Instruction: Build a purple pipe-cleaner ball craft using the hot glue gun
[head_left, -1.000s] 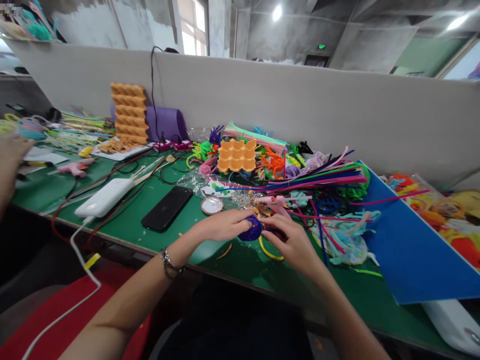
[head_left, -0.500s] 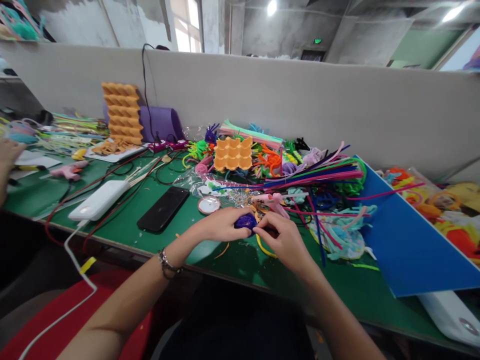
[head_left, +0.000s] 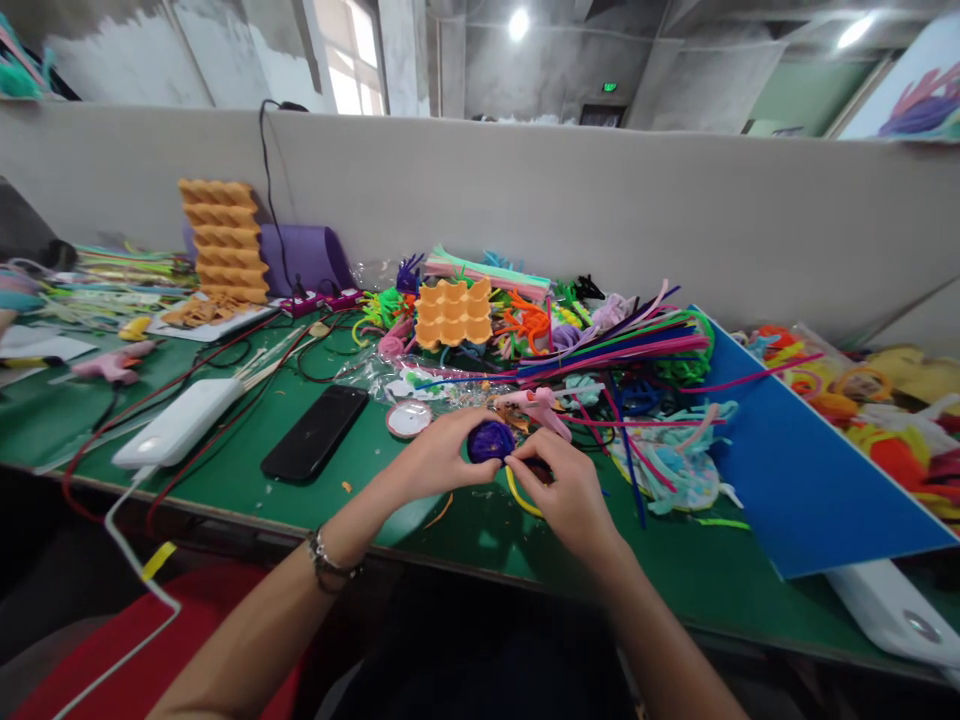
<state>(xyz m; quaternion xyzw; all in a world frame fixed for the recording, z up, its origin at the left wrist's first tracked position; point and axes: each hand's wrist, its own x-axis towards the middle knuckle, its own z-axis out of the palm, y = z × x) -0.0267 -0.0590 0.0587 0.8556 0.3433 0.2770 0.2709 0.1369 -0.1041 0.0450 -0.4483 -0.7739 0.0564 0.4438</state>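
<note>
My left hand curls around a dark purple ball that looks wound from fuzzy pipe cleaner, gripping it between thumb and fingers. At the ball's lower right edge, the thumb and index finger of my right hand are pinched together. What lies between those fingertips is too small to make out. Below the ball, a yellow pipe cleaner curves over the green table. Just behind my hands lies a pink glue gun. A small round white lid is near my left hand's knuckles.
A black phone and a white power strip lie to the left, with cables around them. Pipe cleaners and an orange egg-crate piece pile up behind. A blue board slants at the right. Another pink glue gun is far left.
My left fingers have shifted off the ball's top, so more of it shows. My right hand keeps its pinch at the edge. Another person's hand at far left has mostly left the view.
</note>
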